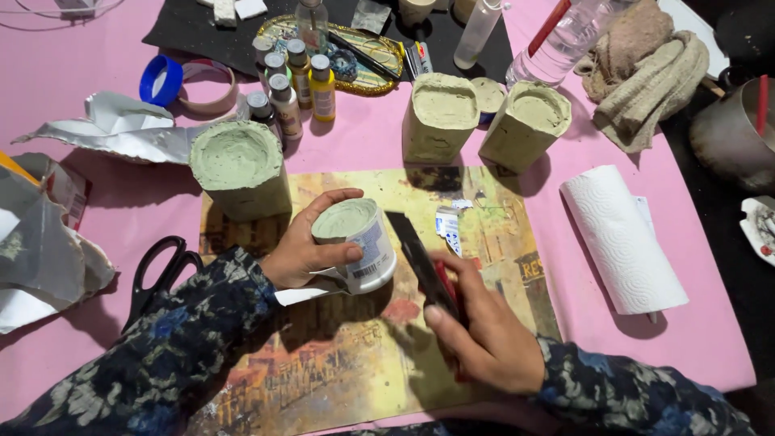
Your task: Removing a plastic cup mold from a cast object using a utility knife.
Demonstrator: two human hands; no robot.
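My left hand point(303, 246) grips a small white cup point(359, 246) filled to the brim with pale green plaster, tilted on a printed yellow-brown mat point(339, 355). Its peeled paper label hangs loose below. My right hand point(484, 335) holds a red-handled knife with a dark blade point(420, 262); the blade tip rests beside the cup's right side. Three unmoulded green plaster casts stand behind: one point(240, 169) at the left, two others point(440, 113) point(529, 121) at the back.
Black scissors point(161, 274) lie left of the mat. A paper towel roll point(622, 242) lies at the right. Small paint bottles point(295, 85), tape rolls point(186, 81), crumpled foil point(121, 129), a water bottle point(565, 36) and rags point(646, 73) crowd the pink table's back.
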